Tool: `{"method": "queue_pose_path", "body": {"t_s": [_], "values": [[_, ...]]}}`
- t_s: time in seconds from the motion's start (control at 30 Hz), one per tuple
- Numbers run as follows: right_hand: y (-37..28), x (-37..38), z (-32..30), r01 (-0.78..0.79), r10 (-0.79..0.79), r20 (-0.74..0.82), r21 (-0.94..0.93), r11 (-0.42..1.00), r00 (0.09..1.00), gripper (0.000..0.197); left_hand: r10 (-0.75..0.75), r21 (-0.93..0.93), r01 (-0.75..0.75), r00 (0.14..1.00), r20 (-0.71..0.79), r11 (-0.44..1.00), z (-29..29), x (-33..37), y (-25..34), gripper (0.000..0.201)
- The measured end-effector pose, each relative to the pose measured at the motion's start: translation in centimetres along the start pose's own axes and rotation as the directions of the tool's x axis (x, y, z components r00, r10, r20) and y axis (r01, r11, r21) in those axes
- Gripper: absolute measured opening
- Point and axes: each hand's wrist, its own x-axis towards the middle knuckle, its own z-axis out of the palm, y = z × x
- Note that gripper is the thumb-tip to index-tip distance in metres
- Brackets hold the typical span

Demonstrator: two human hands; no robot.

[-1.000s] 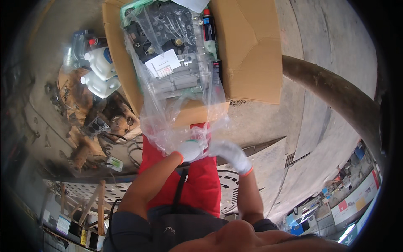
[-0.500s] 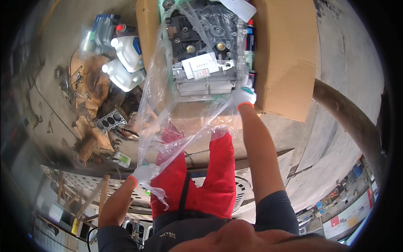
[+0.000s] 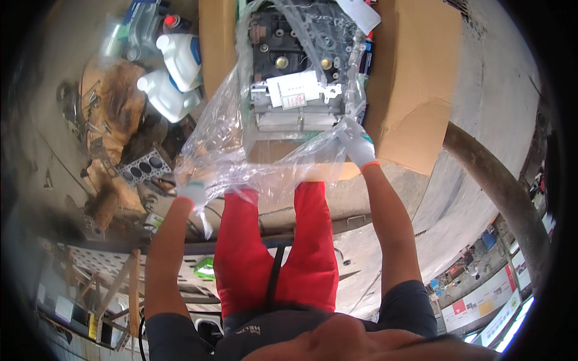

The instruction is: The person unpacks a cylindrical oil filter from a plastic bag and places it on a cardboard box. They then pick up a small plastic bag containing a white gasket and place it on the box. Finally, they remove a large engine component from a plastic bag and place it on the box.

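Note:
An engine assembly in dark grey and silver metal sits in an open cardboard box, with white paper cards lying on it. A clear plastic bag surrounds the engine and stretches out over the box's near edge. My left hand, in a white glove with an orange cuff, is closed on the bag's loose edge, left of my red trousers; its fingers are blurred. At the box's near right corner my right hand, gloved alike, grips the bag's other side.
White jugs and a grey jug stand left of the box. A metal gasket-like plate with round holes lies among parts and stained cardboard on the floor. Spray cans are tucked along the box's right inner side. A thick curved pipe runs at the right.
My left hand has moved up and leftward with the bag edge, spreading the plastic wider toward the box. My right hand has shifted slightly right and down. The whole view has tilted a little.

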Motion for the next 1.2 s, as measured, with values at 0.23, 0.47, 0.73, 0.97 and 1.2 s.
{"method": "queue_pose_path", "body": {"t_s": [0.23, 0.47, 0.73, 0.97, 1.2], "values": [[-5.4, -0.5, 4.2, 0.046, -0.001, 0.283, -0.151, 0.987, 0.959, 0.055, -0.255, -0.786, -0.365, 0.805, -0.536, 0.500, -12.2, -0.1, 5.2, 0.087], [-8.6, 2.0, 7.0, 0.169, -0.139, 0.190, -0.156, 0.973, 0.972, 0.066, -0.691, -0.857, -0.083, 0.554, -0.464, 0.509, -20.2, 8.4, 12.0, 0.082], [-12.1, 11.6, 9.4, 0.525, -0.579, 0.159, -0.653, 0.545, 0.799, 0.083, -0.744, -0.852, -0.240, 0.416, -0.523, 0.465, -20.5, 11.2, 9.9, 0.062], [-15.5, 15.0, 7.8, 0.620, -0.550, 0.336, -0.619, 0.482, 0.764, 0.080, -0.750, -0.867, -0.155, 0.445, -0.489, 0.473, -19.8, 12.1, 8.4, 0.066], [-13.5, 13.0, 6.5, 0.551, -0.476, 0.293, -0.568, 0.611, 0.829, 0.046, -0.748, -0.860, -0.156, 0.435, -0.501, 0.485, -19.5, 12.3, 8.3, 0.062]]}}
